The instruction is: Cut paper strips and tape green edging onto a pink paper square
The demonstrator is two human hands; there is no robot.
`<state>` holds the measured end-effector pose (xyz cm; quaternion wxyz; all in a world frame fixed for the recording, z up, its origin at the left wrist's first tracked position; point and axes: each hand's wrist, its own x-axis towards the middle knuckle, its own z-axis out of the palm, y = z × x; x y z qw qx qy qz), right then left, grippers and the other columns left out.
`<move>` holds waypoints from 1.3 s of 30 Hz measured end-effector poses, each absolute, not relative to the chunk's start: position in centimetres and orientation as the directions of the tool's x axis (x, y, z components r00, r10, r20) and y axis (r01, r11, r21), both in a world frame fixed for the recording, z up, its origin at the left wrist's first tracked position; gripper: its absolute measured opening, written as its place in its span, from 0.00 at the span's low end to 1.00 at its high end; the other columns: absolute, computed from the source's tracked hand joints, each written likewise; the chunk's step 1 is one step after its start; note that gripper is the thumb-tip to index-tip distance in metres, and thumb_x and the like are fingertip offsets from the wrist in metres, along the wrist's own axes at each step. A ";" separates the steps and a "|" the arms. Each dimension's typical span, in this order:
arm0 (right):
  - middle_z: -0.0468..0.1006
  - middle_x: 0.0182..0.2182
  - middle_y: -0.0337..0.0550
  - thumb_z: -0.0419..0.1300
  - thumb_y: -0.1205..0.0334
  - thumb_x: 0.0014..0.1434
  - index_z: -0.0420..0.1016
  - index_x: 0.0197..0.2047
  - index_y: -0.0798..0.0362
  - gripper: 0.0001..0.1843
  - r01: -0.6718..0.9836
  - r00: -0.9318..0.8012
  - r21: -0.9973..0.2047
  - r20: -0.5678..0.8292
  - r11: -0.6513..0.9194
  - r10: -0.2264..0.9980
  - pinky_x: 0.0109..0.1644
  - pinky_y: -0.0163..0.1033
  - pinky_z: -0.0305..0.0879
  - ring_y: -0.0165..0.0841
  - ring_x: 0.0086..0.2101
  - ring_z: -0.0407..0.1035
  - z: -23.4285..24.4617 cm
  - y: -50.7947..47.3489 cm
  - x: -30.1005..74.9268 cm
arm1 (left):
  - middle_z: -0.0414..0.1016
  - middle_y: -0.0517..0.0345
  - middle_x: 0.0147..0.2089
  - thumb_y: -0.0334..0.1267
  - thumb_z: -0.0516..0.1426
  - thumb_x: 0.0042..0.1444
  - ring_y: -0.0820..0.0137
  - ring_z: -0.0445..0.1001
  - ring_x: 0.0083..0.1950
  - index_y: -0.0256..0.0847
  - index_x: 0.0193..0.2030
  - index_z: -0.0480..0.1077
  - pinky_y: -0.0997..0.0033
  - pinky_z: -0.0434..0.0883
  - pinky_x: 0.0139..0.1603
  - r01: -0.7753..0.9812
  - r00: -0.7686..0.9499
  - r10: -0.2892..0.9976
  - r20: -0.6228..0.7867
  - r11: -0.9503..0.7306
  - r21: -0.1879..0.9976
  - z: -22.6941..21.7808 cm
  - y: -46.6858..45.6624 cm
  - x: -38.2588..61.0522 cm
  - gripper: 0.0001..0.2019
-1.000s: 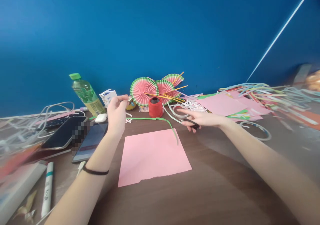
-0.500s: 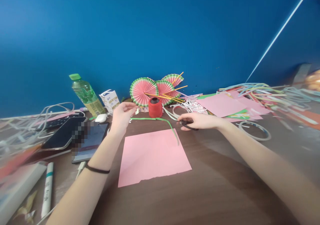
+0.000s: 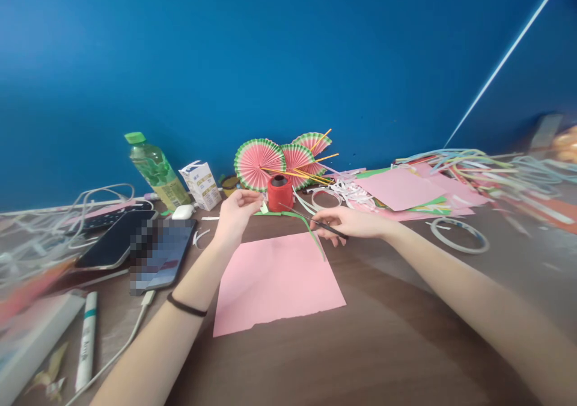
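Note:
In the head view my left hand (image 3: pixel 238 213) pinches a small pale piece of paper or tape (image 3: pixel 264 207) between thumb and fingertips, just left of a red thread spool (image 3: pixel 280 195). My right hand (image 3: pixel 340 222) is closed around a pair of scissors (image 3: pixel 330 230) with dark handles. Their thin blades point left, toward the spool and the pale piece, and whether they are parted I cannot tell. Below the blades, a narrow green paper strip (image 3: pixel 314 237) curves from the spool's foot onto a pink paper sheet (image 3: pixel 279 279) with one ragged edge.
Folded pink-and-green paper fans (image 3: pixel 260 164) with yellow sticks lean against the blue wall. To the left stand a green bottle (image 3: pixel 155 171) and a small white box (image 3: pixel 201 184), near two phones (image 3: pixel 171 255) and a marker (image 3: pixel 86 340). Pink sheets (image 3: pixel 401 189), paper strips and a tape roll (image 3: pixel 460 236) lie right.
My left hand has moved right, toward the spool, with the pale piece. My right hand has shifted slightly left, and the scissor blades now show, pointing left.

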<state>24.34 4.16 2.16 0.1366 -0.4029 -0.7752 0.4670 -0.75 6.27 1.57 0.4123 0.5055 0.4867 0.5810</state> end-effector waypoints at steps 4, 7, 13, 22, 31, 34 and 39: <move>0.71 0.25 0.38 0.56 0.47 0.53 0.67 0.42 0.54 0.21 0.466 -0.655 -0.862 -0.186 0.198 0.733 0.22 0.30 0.62 0.25 0.22 0.66 2.1 3.9 24.0 | 0.73 0.59 0.32 0.30 0.64 0.30 0.73 0.72 0.33 0.37 0.31 0.69 0.71 0.68 0.39 -0.034 -0.176 0.970 0.169 -0.177 0.984 1.6 5.9 -0.1 0.16; 0.69 0.23 0.36 0.55 0.47 0.54 0.66 0.43 0.54 0.20 0.467 -0.670 -0.865 -0.212 0.182 0.711 0.20 0.29 0.61 0.24 0.19 0.64 1.9 3.7 23.7 | 0.71 0.59 0.34 0.30 0.64 0.29 0.74 0.71 0.33 0.37 0.33 0.69 0.71 0.68 0.40 -0.149 -0.178 0.980 0.091 -0.118 0.982 2.0 5.7 0.4 0.18; 0.68 0.23 0.34 0.56 0.50 0.54 0.66 0.42 0.53 0.17 0.446 -0.680 -0.879 -0.211 0.168 0.702 0.21 0.29 0.61 0.22 0.18 0.63 1.5 3.6 23.4 | 0.71 0.60 0.30 0.31 0.64 0.29 0.76 0.70 0.31 0.36 0.31 0.68 0.71 0.68 0.39 -0.213 -0.204 0.975 0.086 -0.130 0.968 2.2 5.5 0.8 0.17; 0.65 0.21 0.32 0.55 0.52 0.55 0.64 0.41 0.53 0.15 0.383 -0.694 -0.910 -0.170 0.159 0.700 0.20 0.29 0.61 0.23 0.17 0.65 1.0 3.5 22.7 | 0.72 0.59 0.29 0.31 0.64 0.31 0.74 0.72 0.31 0.35 0.31 0.68 0.68 0.69 0.40 -0.229 -0.222 0.971 0.090 -0.141 0.963 1.8 5.2 1.1 0.16; 0.65 0.21 0.32 0.55 0.50 0.55 0.65 0.41 0.52 0.15 0.382 -0.681 -0.911 -0.164 0.155 0.713 0.19 0.29 0.60 0.24 0.17 0.65 0.8 3.4 22.6 | 0.71 0.60 0.27 0.30 0.64 0.31 0.75 0.72 0.30 0.34 0.29 0.67 0.68 0.69 0.41 -0.274 -0.207 0.975 0.080 -0.137 0.952 2.0 4.9 1.5 0.15; 0.65 0.21 0.32 0.55 0.50 0.55 0.65 0.40 0.52 0.16 0.381 -0.680 -0.911 -0.161 0.156 0.716 0.19 0.29 0.60 0.24 0.17 0.65 0.7 3.4 22.5 | 0.72 0.60 0.27 0.31 0.64 0.31 0.75 0.72 0.30 0.35 0.30 0.67 0.68 0.69 0.40 -0.257 -0.211 0.974 0.084 -0.139 0.956 2.0 4.9 1.4 0.15; 0.65 0.20 0.32 0.55 0.49 0.55 0.65 0.40 0.53 0.16 0.391 -0.670 -0.905 -0.156 0.166 0.726 0.19 0.29 0.61 0.24 0.16 0.64 0.6 3.5 22.6 | 0.72 0.60 0.27 0.31 0.64 0.31 0.75 0.72 0.30 0.35 0.30 0.67 0.68 0.68 0.40 -0.248 -0.218 0.973 0.082 -0.137 0.959 1.9 5.0 1.4 0.15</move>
